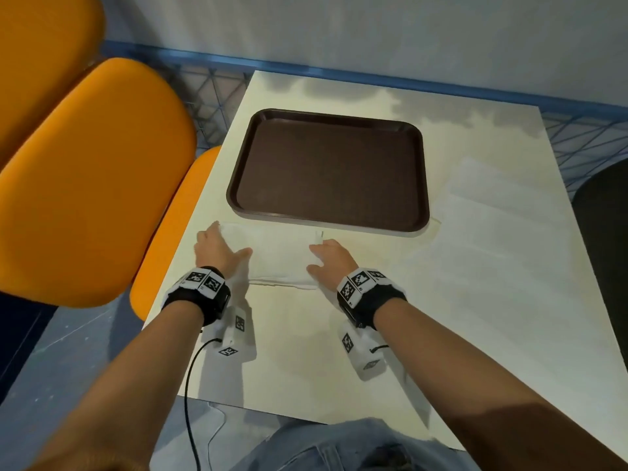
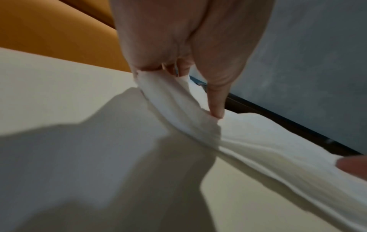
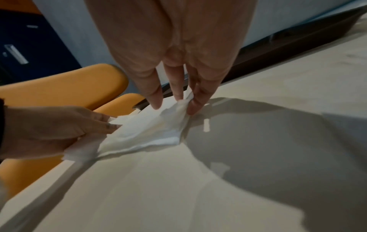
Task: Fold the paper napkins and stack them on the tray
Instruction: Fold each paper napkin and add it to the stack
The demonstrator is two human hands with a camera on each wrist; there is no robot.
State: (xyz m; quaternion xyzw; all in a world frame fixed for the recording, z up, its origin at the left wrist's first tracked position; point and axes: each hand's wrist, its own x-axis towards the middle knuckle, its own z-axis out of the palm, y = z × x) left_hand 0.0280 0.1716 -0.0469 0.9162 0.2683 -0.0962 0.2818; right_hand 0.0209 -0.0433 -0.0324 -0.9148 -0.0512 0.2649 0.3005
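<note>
Folding is under way on one napkin [image 1: 278, 254], which lies on the table [image 1: 306, 351] just in front of the near rim of the brown tray [image 1: 238, 185]. Left hand [image 1: 217, 251] holds the napkin's left end; the left wrist view shows its grip narrow, thumb and fingers pinching a raised, bunched edge of the paper. Right hand [image 1: 328, 260] holds the right end; in the right wrist view its fingertips [image 3: 195, 100] pinch a lifted corner, so that grip is narrow too and closed on paper. Napkin looks doubled over already, with layered edges showing along its near side, and it sags between the two pinches. Tray carries nothing yet. More white napkins [image 1: 503, 219] lie flat to the right of the tray, untouched. Judgement: first napkin of the task, mid-fold, stacking not begun. Next move likely calls for bringing one held edge over to meet the other, lining up corners, then pressing the crease flat before carrying it onto the tray. Paper is thin and limp; a hard pull between both pinches could tear or crumple it. Orange chairs [image 1: 95, 185] stand to the left.
</note>
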